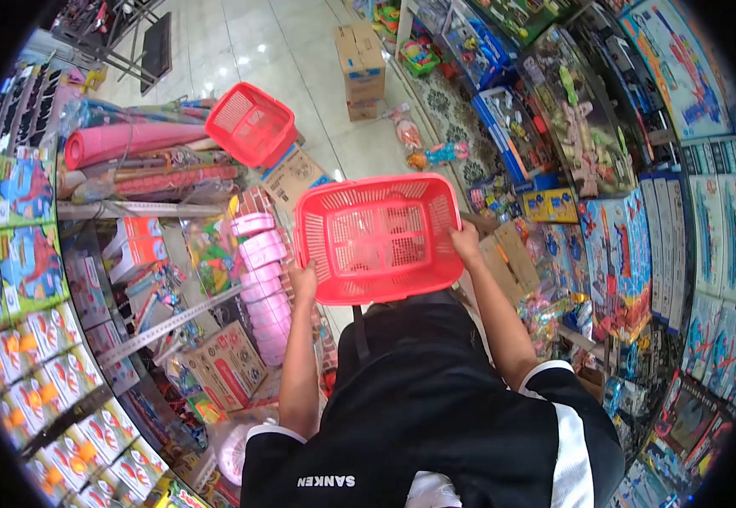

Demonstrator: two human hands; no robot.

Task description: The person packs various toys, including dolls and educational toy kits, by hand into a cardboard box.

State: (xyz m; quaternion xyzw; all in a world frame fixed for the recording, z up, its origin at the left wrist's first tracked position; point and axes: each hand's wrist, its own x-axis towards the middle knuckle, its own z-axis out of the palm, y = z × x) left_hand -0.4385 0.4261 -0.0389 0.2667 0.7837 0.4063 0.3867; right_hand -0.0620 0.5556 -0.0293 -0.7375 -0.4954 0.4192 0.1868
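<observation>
A red plastic basket (382,289) with slotted sides and a grid bottom is held out in front of my body, its open top facing me. My left hand (303,279) grips its left rim near the lower corner. On the opposite side my right hand (466,243) is closed around the right rim. Nothing lies inside the basket. Beyond it to the left, a second red basket (249,127) rests on a cardboard box (294,179).
Stacked brown cartons (361,72) stand on the tiled floor (300,51) ahead. Shelves of boxed toys (614,262) line the right. On the left are a rolled pink mat (135,144), a column of pink packages (264,288) and more boxed toys (25,229).
</observation>
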